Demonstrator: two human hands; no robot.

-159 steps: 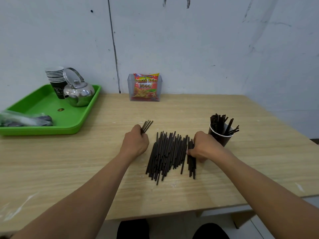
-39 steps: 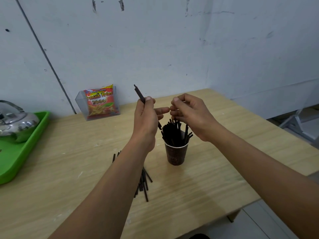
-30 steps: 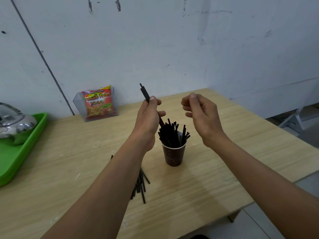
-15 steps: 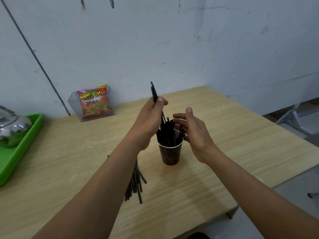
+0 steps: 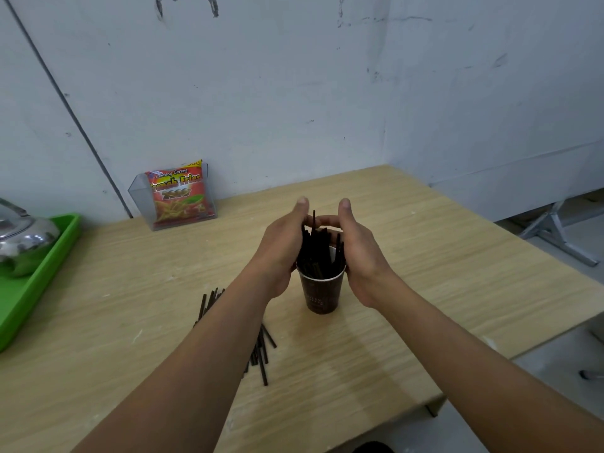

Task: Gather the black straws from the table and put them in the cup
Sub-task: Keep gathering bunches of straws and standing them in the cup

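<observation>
The fingers [image 5: 328, 220] of both hands curl round the thin black plastic straws [image 5: 318, 253] standing in the dark brown paper cup [image 5: 322, 295], with the left hand [image 5: 281, 246] and right hand [image 5: 359, 253] cupping them from either side. I'd squeeze gently and steady the cup so it doesn't tip on the pale wooden bench [image 5: 441, 263]. Half a second ago the left hand held one straw aloft, and now it's in. Loose straws [image 5: 261, 351] lie beside the left forearm.
</observation>
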